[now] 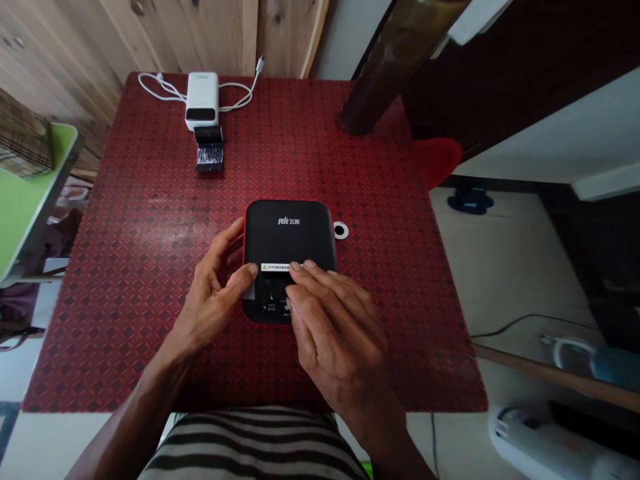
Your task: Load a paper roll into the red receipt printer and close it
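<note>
A flat black device (290, 233) with rounded corners and a white logo lies on the table in front of me. A white warning label (273, 267) crosses it above a dark recess (273, 288). My left hand (213, 287) grips its left side, thumb on the top face and fingers along the edge. My right hand (340, 327) is over the lower right part, fingertips pinched together at the recess; whatever they hold is hidden. Beside the device's right edge sits a small white disc (341, 231) with a black centre.
A white power bank (203, 97) with a white cable (245, 93) lies at the back left, a black-and-silver piece (209, 150) before it. A brown post (385, 73) stands at the back right of the red table (125, 267). A green surface (30, 200) adjoins at left.
</note>
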{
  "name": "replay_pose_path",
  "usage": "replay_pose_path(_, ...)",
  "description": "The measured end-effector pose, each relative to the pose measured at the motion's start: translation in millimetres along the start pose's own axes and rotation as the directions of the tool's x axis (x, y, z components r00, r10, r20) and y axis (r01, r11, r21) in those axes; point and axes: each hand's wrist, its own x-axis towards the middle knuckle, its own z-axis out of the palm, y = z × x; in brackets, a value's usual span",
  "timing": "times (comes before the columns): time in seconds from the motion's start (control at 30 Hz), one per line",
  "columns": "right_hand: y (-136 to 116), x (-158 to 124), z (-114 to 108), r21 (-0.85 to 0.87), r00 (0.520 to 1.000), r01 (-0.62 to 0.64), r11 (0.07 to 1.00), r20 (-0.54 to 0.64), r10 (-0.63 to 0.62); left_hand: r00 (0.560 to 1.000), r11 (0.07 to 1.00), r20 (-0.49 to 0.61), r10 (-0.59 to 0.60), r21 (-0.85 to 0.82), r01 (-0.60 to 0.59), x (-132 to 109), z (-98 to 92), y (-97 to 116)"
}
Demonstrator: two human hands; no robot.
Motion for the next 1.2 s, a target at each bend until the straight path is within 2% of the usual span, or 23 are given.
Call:
replay_pose_path(0.13, 1, -5, -2, 0.058, 0.999, -0.022, 0.998, -0.022, 0.024, 0.996, 0.998, -0.062, -0.069, -0.012, 0.068, -13, -0.3, -1)
replay_pose_path(0.3, 5, -23, -4, 0.085, 0.974, -0.158, 0.984, -0.154, 0.169, 0.987, 0.985, -0.016, -0.162, -0.06, 0.161, -37, -2.4, 2)
replay_pose_path(0.4, 9, -36, -1, 0.074, 0.944, -0.245, 0.967, -0.208, 0.255, 0.982, 0.98, 0.004, -0.188, -0.061, 0.187, -40, -4.5, 5)
replay_pose_path(0.67, 9, -53, 9, 0.167, 0.914, -0.371, 0.913, -0.11, 0.391, 0.987, 0.986, 0.035, -0.16, -0.046, 0.161, -36, -7.5, 8)
replay_pose_path(0.93, 17, -56, 11, 0.14, 0.935, -0.326, 0.935, -0.1, 0.341, 0.982, 0.98, -0.036, -0.187, -0.076, 0.184, -36, -0.7, 8)
replay_pose_path(1.03, 18, -56, 11, 0.139, 0.935, -0.327, 0.935, -0.095, 0.341, 0.977, 0.976, -0.043, -0.21, -0.075, 0.206, -35, -0.1, 7)
replay_pose_path(1.2, 16, -56, 11, 0.125, 0.934, -0.33, 0.936, -0.103, 0.343, 0.967, 0.973, -0.115, -0.228, -0.056, 0.222, -34, 4.5, 10)
